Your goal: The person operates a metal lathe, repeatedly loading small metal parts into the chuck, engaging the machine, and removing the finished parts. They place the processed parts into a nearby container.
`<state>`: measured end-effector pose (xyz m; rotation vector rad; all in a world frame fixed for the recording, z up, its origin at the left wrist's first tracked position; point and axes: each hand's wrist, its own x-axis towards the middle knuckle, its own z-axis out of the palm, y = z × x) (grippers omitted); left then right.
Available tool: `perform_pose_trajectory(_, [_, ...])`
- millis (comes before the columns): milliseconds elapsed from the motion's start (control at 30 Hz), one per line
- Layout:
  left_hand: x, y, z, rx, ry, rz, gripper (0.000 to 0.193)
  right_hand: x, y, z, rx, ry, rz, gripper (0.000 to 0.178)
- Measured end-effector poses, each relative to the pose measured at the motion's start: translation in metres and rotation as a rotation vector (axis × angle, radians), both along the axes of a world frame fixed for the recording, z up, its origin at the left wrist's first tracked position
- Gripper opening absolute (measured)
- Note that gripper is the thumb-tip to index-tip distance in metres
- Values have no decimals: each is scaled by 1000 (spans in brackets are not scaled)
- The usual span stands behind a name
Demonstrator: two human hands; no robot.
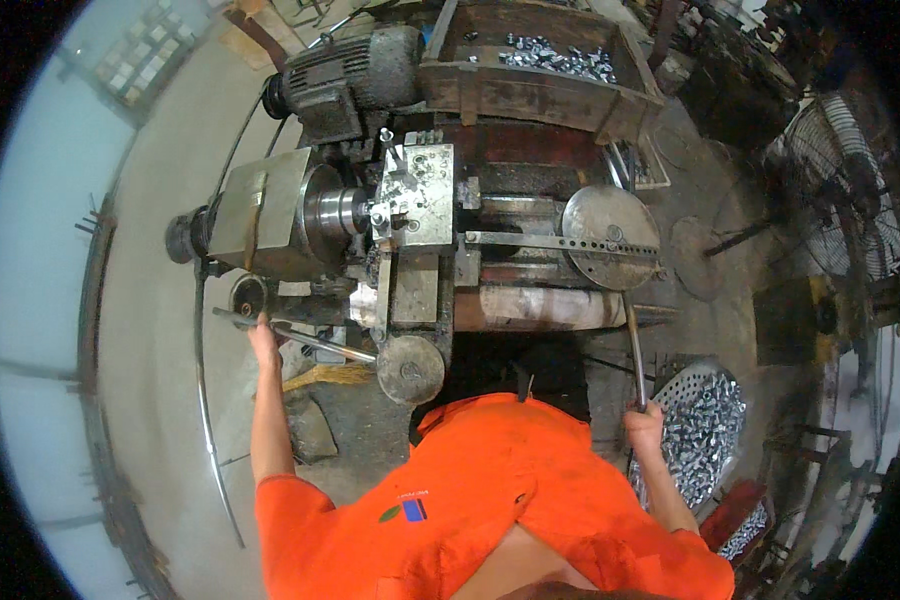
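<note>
In front of me stands a small metal lathe (425,195) with its chuck (335,212) at the left of the tool block. My left hand (264,342) is closed around a long metal lever (340,349). This lever runs to a round disc (410,370) at the near side of the carriage. Off to the right, my right hand (645,428) grips the lower end of a second metal lever (634,345). That one rises to a larger round plate (595,222), which a perforated flat bar (525,240) links to the carriage.
An electric motor (360,80) and a wooden box (540,95) holding small metal parts sit behind the lathe. At lower right, a perforated basin (685,378) holds many shiny parts. A fan (840,190) stands far right. Broom bristles (330,376) lie near the left lever.
</note>
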<state>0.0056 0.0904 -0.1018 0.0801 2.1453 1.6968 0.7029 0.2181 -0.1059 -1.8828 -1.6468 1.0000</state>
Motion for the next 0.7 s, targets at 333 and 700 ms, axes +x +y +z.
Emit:
perform_pose_trajectory(333, [-1, -2, 21, -183, 58, -83, 31, 15, 27, 29, -101, -91, -76, 22])
perform_pose_trajectory(700, [8, 1, 21, 20, -55, -136, 38, 85, 222, 18, 370, -1079, -84, 55])
